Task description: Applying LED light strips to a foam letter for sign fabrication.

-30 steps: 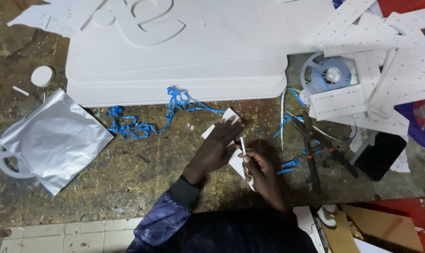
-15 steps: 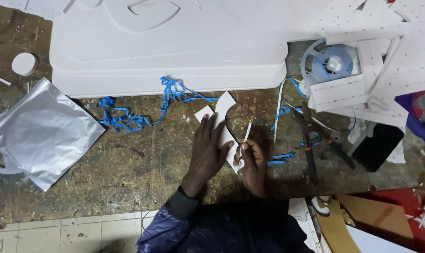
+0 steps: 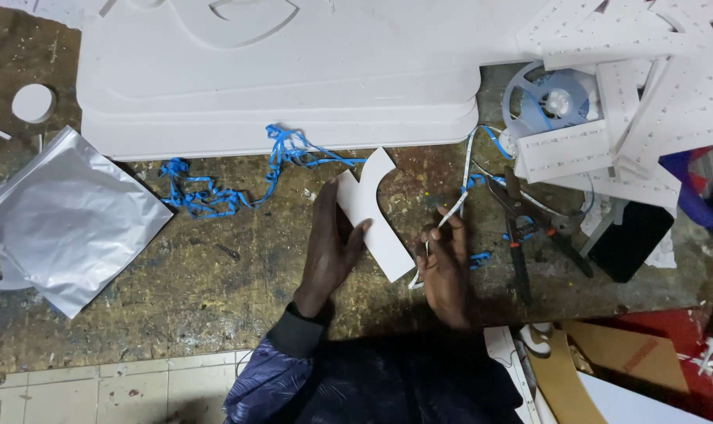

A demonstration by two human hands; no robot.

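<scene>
Two hands: we see both at work on a worn, paint-stained workbench (image 3: 215, 298).
Left hand (image 3: 333, 247): lies flat and mostly open, palm down, fingers pressing the edge of the white letter-shaped cutout (image 3: 376, 212); it pins the piece but does not grip it.
Right hand (image 3: 444, 267): closed in a pinch, fingertips nipping a thin white strip (image 3: 449, 213) that runs up and away from the hand.
Cutout position: flat on the bench, between the two hands, just below the large white foam panel (image 3: 278, 86); forked end points to the panel.
Bench surface: we note scuffed brown wood with yellow and dark blotches.
Blue tape tangle (image 3: 215, 192): loose on the bench along the panel's lower edge.
Silver foil bag (image 3: 66, 216): lies at the left, well apart from the hands.
Pliers (image 3: 521, 235): rest just right of the right hand.
Reel (image 3: 546, 102): partly under perforated white strips (image 3: 647, 94) at upper right.
Floor: we see pale tiles (image 3: 113, 389) below the bench edge.
</scene>
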